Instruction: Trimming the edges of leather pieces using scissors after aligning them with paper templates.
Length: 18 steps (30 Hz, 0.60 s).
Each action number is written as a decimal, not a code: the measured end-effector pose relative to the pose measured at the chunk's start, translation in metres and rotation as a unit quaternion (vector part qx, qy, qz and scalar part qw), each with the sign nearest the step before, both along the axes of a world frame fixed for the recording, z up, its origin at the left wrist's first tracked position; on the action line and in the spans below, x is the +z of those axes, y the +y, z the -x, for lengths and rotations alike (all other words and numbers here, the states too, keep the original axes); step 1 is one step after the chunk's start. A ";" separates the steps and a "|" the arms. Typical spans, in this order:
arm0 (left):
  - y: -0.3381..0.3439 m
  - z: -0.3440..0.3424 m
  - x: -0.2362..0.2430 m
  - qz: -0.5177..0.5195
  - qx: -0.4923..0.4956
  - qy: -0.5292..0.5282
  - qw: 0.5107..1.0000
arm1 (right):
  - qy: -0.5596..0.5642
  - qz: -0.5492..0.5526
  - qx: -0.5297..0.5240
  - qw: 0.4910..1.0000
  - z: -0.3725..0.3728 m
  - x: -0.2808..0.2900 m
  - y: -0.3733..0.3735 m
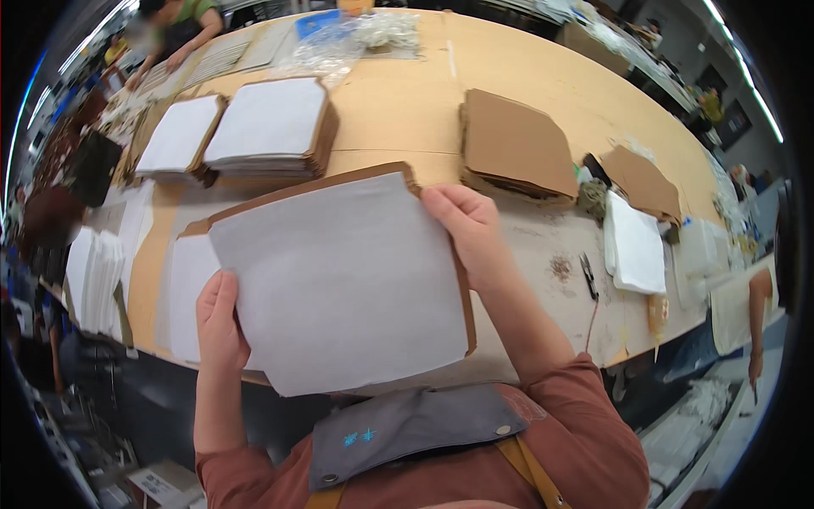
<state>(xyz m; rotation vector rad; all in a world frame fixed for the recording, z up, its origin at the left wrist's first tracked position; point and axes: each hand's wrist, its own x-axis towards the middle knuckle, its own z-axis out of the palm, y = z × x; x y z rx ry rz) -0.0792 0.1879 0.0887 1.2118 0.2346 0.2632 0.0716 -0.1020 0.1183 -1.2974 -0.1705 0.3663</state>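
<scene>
A pale white sheet (339, 288) lies on a brown board (465, 327), both raised before me with the brown showing along the top and right edges. My right hand (465, 220) grips the upper right corner, and my left hand (220, 314) is closed on the left edge, thumb in front. Behind its left side, another white sheet (191, 271) with a brown edge rests on the table.
The wide table (398, 102) carries white-topped stacks (267, 123) (178, 136), a brown stack (517, 140), white piles (89, 271) (632, 246) and snips (587, 276). A person (191, 34) works at the back left; another person's arm (757, 331) is at the right.
</scene>
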 end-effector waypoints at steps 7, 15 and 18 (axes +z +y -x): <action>-0.002 0.005 -0.002 -0.129 0.034 -0.030 0.991 | 0.000 -0.025 -0.013 1.000 -0.008 -0.026 -0.003; 0.003 0.013 -0.007 -0.187 0.044 0.003 0.981 | -0.016 -0.026 0.015 0.999 -0.011 -0.040 0.000; -0.001 0.017 -0.005 -0.191 0.049 0.012 0.980 | -0.008 -0.017 -0.004 1.000 -0.005 -0.039 0.000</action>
